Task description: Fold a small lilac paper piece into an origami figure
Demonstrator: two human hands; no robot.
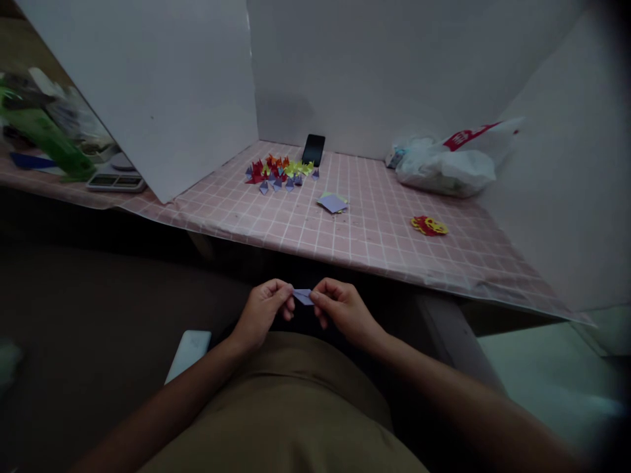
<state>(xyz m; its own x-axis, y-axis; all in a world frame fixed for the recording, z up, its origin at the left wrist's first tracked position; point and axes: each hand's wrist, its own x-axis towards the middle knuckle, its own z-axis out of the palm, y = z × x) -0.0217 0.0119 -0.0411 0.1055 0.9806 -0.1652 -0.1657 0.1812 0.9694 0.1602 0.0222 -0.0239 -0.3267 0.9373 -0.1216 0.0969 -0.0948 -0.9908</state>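
Lavender paper (302,297) bridges both hands (261,310) (348,314), apart from the tablecloth edge (365,261).

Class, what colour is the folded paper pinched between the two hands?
The folded paper is light purple, as the head view shows.
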